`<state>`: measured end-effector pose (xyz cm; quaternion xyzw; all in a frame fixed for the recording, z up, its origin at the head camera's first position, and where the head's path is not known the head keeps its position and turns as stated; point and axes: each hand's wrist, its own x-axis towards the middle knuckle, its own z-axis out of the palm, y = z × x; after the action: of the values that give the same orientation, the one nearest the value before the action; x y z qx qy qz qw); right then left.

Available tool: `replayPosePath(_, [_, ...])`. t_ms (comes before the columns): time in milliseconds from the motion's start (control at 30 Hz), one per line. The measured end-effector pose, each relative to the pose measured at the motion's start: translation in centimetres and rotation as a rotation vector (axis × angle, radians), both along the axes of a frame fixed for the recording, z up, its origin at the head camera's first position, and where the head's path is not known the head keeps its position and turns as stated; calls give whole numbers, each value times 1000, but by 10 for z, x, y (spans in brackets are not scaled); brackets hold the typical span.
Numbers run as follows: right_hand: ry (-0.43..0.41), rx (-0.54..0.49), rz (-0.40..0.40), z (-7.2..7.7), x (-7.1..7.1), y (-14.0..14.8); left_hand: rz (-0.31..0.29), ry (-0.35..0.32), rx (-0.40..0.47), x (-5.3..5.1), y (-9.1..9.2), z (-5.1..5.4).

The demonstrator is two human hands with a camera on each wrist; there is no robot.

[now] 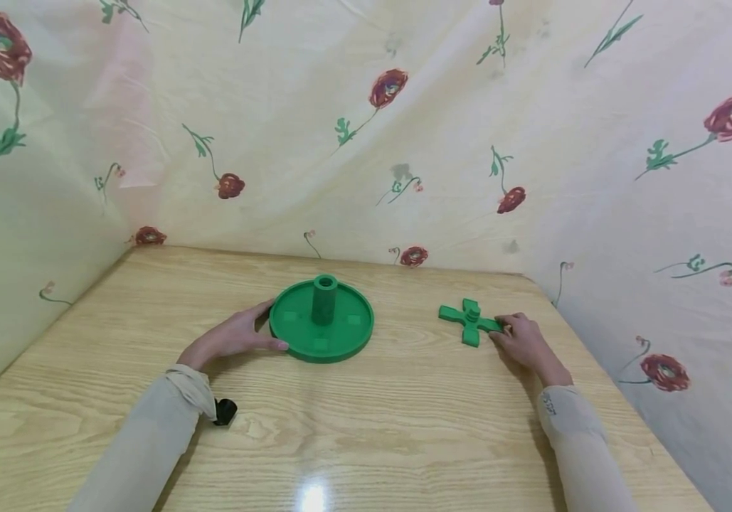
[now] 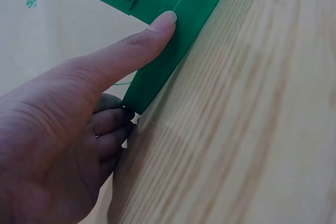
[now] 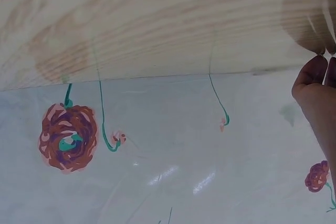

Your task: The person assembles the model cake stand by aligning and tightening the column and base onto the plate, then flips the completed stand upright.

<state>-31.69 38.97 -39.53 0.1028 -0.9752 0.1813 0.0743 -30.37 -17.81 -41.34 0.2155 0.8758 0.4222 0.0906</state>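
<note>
Green dish (image 1: 348, 336) sits flat on the surface (image 1: 372, 427), post (image 1: 324, 307) up, and the left hand (image 1: 244, 334) grips its rim (image 1: 324, 355) around 9 o'clock — probably keeps it steady with the post clear. Green cross (image 1: 471, 328) lies at 3 o'clock from that; the right hand's (image 1: 524, 343) fingers pinch its 3 o'clock arm (image 1: 489, 325), likely leaving the peg (image 1: 473, 313) free.
</note>
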Motion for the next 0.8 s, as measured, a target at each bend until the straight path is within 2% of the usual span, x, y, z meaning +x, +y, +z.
replayPosePath(533, [-2,-12,14,-2,-6,9,4,3,1,1,2,2])
replayPosePath(800, [5,-10,39,3,-4,6,-1,12,-2,2,2,3])
